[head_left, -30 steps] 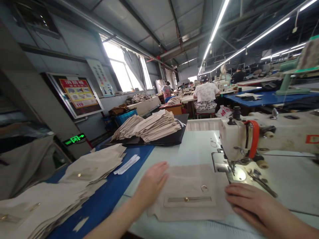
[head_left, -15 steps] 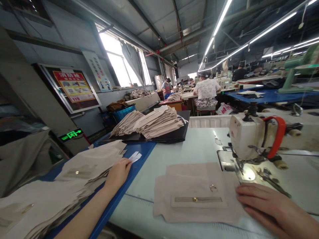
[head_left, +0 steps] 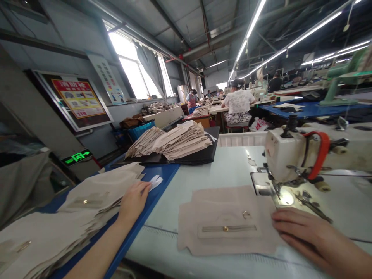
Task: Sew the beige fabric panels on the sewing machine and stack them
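At lower right, right hand (head_left: pixel 312 234), fingers extended, rests on the right edge of beige panel (head_left: pixel 192 221), flat on pale tabletop (head_left: pixel 162 211); covered edge hidden. Left hand (head_left: pixel 134 199) at white strips (head_left: pixel 156 181), fingertips partly hidden, can't tell if gripping. Sewing machine (head_left: pixel 286 155) cut off right. Far workers (head_left: pixel 193 100) too small to read.

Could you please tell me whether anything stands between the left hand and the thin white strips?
Nothing visible does: the left hand touches the near end of the thin white strips on the blue tabletop.
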Demonstrator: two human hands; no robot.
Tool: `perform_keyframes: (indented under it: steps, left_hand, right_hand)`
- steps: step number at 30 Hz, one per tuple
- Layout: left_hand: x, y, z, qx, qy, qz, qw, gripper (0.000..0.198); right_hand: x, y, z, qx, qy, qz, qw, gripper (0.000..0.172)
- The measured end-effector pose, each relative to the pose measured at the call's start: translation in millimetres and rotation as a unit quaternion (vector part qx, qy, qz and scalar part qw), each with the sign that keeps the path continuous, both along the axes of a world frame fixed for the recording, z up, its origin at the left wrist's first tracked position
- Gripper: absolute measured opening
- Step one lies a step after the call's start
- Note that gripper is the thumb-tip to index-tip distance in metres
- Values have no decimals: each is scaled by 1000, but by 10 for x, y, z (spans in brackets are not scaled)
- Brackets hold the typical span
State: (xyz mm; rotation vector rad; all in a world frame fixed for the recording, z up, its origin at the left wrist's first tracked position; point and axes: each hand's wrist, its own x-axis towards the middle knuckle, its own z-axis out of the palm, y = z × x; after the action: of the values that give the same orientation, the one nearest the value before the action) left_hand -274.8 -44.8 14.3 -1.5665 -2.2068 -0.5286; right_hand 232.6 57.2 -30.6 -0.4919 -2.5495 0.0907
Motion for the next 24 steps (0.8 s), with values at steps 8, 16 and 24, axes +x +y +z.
perform_keyframes:
  steps: [8, 16, 24]
  left_hand:
    - [578, 120, 63, 112, 158, -217, 957, 35]
    - [2060, 479, -193, 144, 180, -487, 842, 33]
    - [2577, 693, -169, 161, 193, -538, 804, 29]
  right_hand:
    - [-113, -79, 200, -64, -39, -1, 997, 27]
    - [-90, 12, 243, -265, 62, 5, 962, 26]
    - [-126, 149, 181, -519, 214, -30, 827, 47]
